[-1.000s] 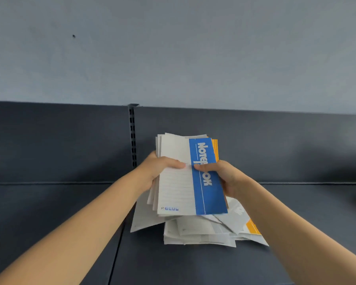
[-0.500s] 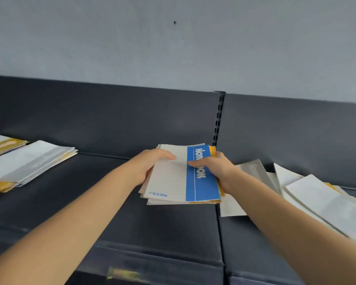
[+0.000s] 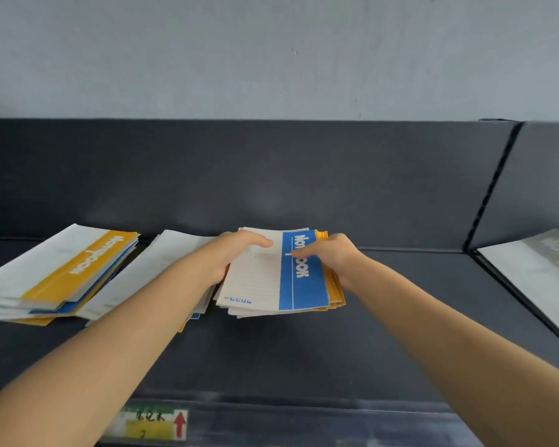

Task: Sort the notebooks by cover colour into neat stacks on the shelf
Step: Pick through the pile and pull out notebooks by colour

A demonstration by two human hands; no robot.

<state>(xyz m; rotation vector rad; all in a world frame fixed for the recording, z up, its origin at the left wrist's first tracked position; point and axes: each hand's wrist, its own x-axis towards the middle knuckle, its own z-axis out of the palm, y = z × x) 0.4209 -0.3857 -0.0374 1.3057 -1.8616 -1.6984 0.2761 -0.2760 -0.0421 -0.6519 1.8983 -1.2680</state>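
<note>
I hold a bundle of notebooks (image 3: 265,279) just above the dark shelf (image 3: 304,356); its top cover is white with a blue band, and orange covers show beneath at the right edge. My left hand (image 3: 233,253) grips the bundle's left side, thumb on the top cover. My right hand (image 3: 333,256) grips the right side, thumb on the blue band. On the shelf to the left lies a stack topped by an orange-banded notebook (image 3: 78,266). Between it and the bundle lies another white-topped stack (image 3: 162,259), partly hidden by my left forearm.
A grey-covered notebook (image 3: 542,269) lies in the neighbouring shelf bay on the right, past a slotted upright (image 3: 491,185). The shelf's dark back panel (image 3: 271,175) rises behind everything. A price label with a red arrow (image 3: 152,424) sits on the front rail.
My view and both hands have shifted left along the shelf with the bundle. The loose pile on the right has left the view, and the left stacks now lie close to my left arm.
</note>
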